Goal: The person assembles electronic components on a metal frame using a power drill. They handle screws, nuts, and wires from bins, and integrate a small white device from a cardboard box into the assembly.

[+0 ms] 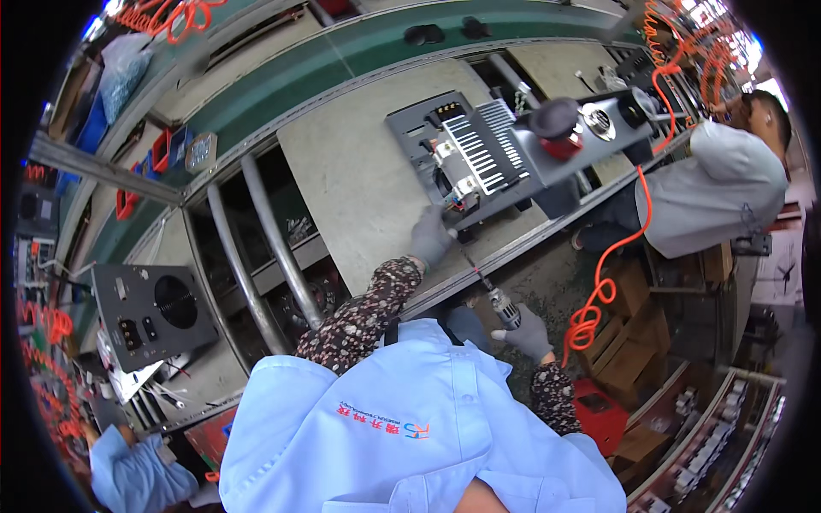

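Note:
My right hand (528, 333), in a grey glove, is wrapped round a power screwdriver (503, 308). The tool's long thin bit slants up and left toward the front edge of the bench. There my left hand (432, 236), also gloved, has its fingers closed at the near corner of a grey metal machine chassis (479, 218). What those fingers pinch, if anything, is too small to make out. On the chassis sit a slotted silver-and-black plate (486, 147) and white connectors with wires (463, 186) close to my left hand.
The chassis lies on a pale board (329, 171) over a roller conveyor (274, 244). A coiled orange hose (590, 321) hangs at my right, near a person in grey (714, 188). Another grey unit with a fan opening (154, 312) stands left. Cardboard boxes (637, 342) lie lower right.

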Tool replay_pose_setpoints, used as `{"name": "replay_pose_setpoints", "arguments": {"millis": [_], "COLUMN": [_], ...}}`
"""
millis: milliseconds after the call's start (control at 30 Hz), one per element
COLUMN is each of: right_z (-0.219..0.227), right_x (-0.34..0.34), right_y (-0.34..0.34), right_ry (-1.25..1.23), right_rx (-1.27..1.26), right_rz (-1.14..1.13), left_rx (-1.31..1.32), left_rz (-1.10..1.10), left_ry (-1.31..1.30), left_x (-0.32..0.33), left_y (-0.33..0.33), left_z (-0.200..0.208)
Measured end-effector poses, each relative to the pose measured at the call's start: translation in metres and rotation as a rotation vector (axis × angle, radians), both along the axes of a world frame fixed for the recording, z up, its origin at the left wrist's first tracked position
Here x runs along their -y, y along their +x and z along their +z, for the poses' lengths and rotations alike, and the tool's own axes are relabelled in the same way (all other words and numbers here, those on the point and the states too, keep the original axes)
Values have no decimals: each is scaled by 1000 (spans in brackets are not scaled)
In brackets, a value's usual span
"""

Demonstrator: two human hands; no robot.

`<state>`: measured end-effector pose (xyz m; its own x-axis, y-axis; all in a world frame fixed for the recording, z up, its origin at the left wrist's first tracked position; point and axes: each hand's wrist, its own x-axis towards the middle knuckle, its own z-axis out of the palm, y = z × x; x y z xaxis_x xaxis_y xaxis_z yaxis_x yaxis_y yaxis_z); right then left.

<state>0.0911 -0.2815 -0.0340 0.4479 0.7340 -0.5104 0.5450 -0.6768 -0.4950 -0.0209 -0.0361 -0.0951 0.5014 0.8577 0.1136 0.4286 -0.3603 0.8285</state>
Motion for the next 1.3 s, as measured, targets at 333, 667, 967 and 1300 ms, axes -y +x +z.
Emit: {"name": "replay_pose_setpoints", "arguments": {"millis": [333, 667, 967, 1300], "right_z": [75, 87, 83, 103], "right_x": [-45, -157, -237, -404], "right_y": [77, 190, 301, 331], "right_ry": [-237, -474, -664, -202], "right_rx": [297, 297, 427, 635], "right_rz": [673, 1178, 1303, 1134], "left_rx": [646, -295, -554, -645], "left_rz": [-165, 69, 322, 322], "left_ry": [586, 805, 839, 867], "left_x": [-1, 5, 20, 27], "left_y": [20, 76, 77, 74], "left_z": [305, 314, 314, 322]}}
